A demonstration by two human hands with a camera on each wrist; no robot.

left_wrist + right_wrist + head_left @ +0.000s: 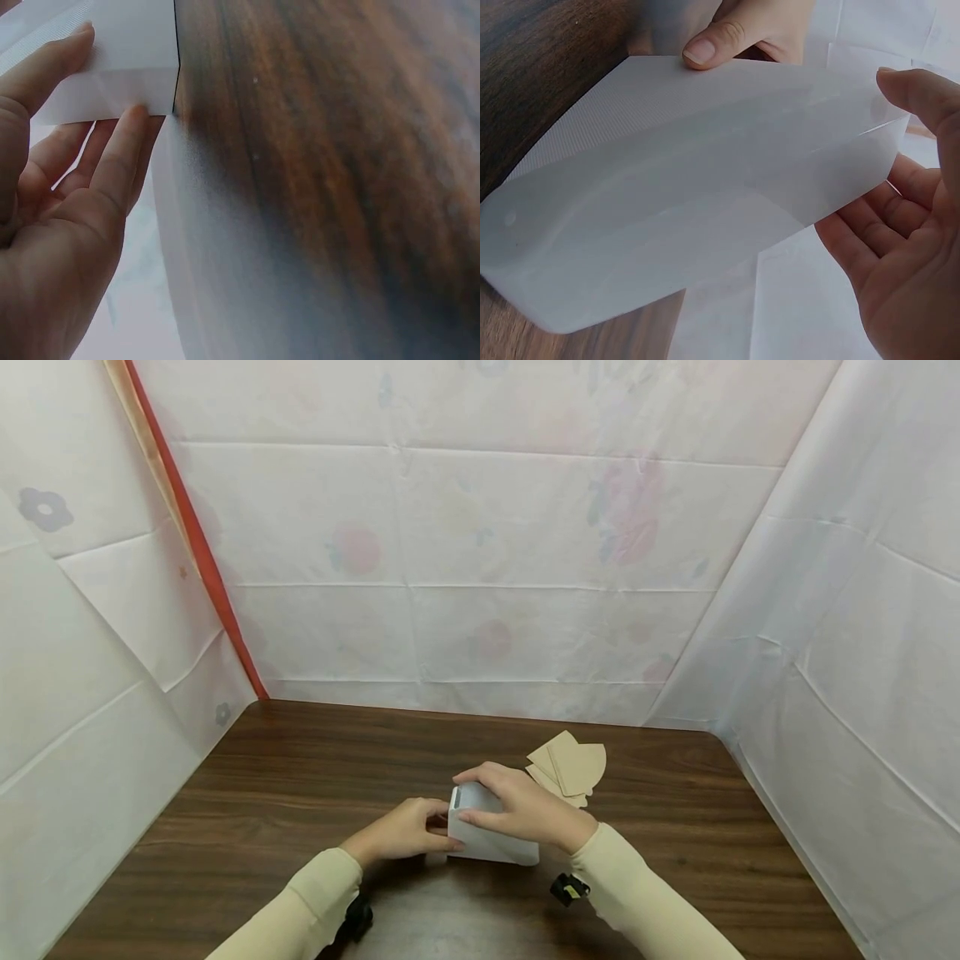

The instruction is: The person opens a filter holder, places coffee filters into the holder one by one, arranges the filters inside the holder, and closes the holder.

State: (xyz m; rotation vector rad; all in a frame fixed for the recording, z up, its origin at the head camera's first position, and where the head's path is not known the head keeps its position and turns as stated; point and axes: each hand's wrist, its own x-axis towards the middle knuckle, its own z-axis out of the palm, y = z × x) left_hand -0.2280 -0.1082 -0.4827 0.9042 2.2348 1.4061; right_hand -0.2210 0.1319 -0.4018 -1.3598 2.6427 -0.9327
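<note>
Both hands grasped the white box (491, 845): in the head view, the left hand (405, 832) pinched its left end, while the right hand (528, 806) spanned the top, thumb on the near side. The box was over the near middle of the brown table (300, 777); whether it rested on the wood was unclear. Tan pieces (583, 767) lay overlapping just beyond the right hand, so a stray outward sweep might have scattered them. In the left wrist view, thumb and fingertips caught only the box's end, a shallow hold that a twist could have broken. In the right wrist view, the thumb pressed near one corner; the smooth casing could have slid or tipped under uneven pressure.
</note>
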